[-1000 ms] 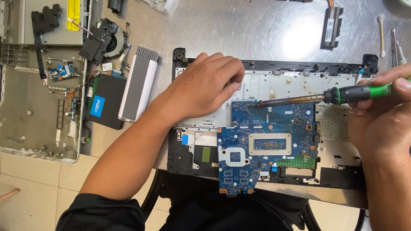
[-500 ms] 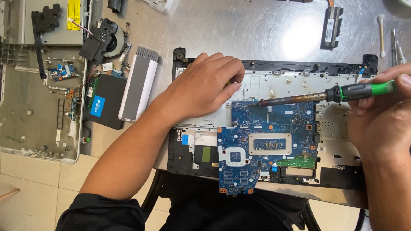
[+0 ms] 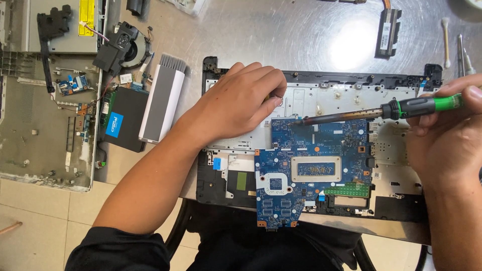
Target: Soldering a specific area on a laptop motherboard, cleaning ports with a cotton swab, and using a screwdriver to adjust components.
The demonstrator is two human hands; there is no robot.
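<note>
**Hands steady over an opened laptop, screwdriver tip at the board's top edge**

Right hand (image 3: 444,135) was closed around the green-and-black handle of a screwdriver (image 3: 381,111), fingers curled over it and thumb on top, the shaft reaching away to its left. Across from it, the left hand (image 3: 236,103) lay palm-down with its fingers bent and bunched, pressing on the silver inner plate of the laptop chassis (image 3: 321,93); whether its fingertips pinched anything small could not be told.

Beneath both hands lay the black chassis, stripped of its cover. Between the two hands, and nearer the person's body, sat the blue motherboard (image 3: 311,170) with its framed processor socket and a green connector strip. The screwdriver's tip met the board's top left corner, just beside the left hand's fingertips.

Compared with the views a second and half a second before, almost nothing had shifted: the handle had tipped only slightly in the right hand, the tip stayed at the same spot, and the left hand had not moved. That suggested sustained work on one fixing point, not a move to a new one.

Beyond the left forearm, on the steel table (image 3: 281,35), lay a grey-and-white battery bar (image 3: 161,98), a black solid-state drive (image 3: 123,125) and a cooling fan (image 3: 123,50). Past the right hand's knuckles lay a cotton swab (image 3: 445,35).
</note>
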